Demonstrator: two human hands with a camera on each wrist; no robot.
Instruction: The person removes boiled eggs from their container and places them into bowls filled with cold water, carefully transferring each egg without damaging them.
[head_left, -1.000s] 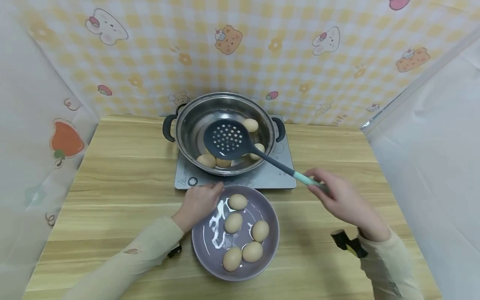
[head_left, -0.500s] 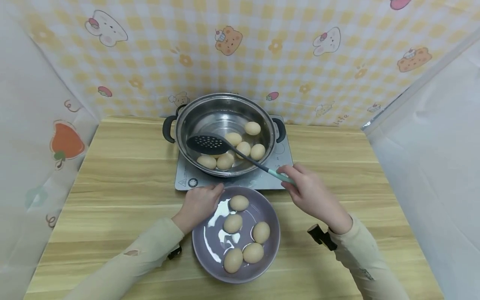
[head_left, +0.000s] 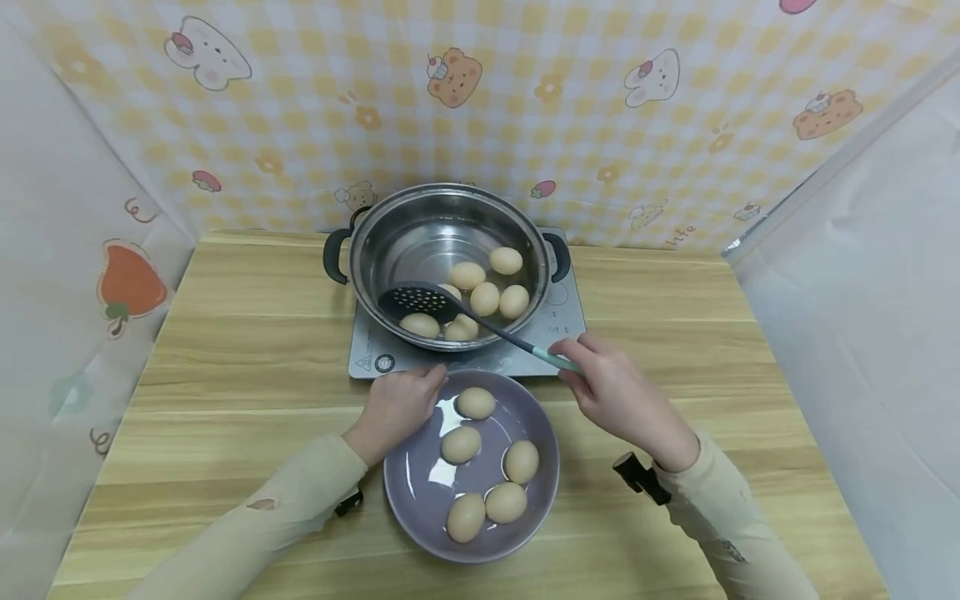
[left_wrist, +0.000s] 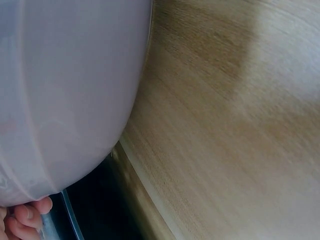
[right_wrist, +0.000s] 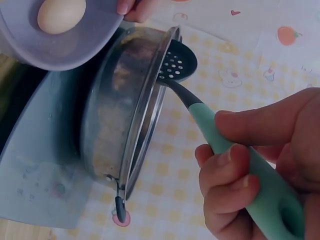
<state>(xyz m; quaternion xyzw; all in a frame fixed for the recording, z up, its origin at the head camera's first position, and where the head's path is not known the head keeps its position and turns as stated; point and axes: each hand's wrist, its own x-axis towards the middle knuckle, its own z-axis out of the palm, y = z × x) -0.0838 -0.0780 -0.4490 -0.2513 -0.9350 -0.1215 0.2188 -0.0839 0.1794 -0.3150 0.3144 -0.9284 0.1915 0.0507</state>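
Observation:
My right hand (head_left: 618, 396) grips the mint-green handle of a dark perforated skimmer (head_left: 417, 301). The skimmer's head is tilted inside a steel pot (head_left: 390, 237), among several pale brown eggs (head_left: 506, 260) lying toward the near and right side. In the right wrist view, thumb and fingers wrap around the skimmer handle (right_wrist: 265, 185). My left hand (head_left: 397, 408) holds the upper left rim of a purple-grey plate (head_left: 546, 508), which carries several eggs (head_left: 506, 503). The left wrist view shows fingertips (left_wrist: 31, 213) curled at the plate's edge; the thumb is hidden there.
The pot stands on a flat grey induction cooktop (head_left: 487, 362), its black side handles (head_left: 335, 257) sticking out. A wooden table (head_left: 247, 400) lies beneath. A yellow checked cloth (head_left: 525, 142) hangs behind, and white sheets (head_left: 892, 250) flank both sides.
The skimmer has dropped from above the pot down among the eggs, and my right hand has moved left. Several pot eggs have shifted slightly. My left hand stays on the plate.

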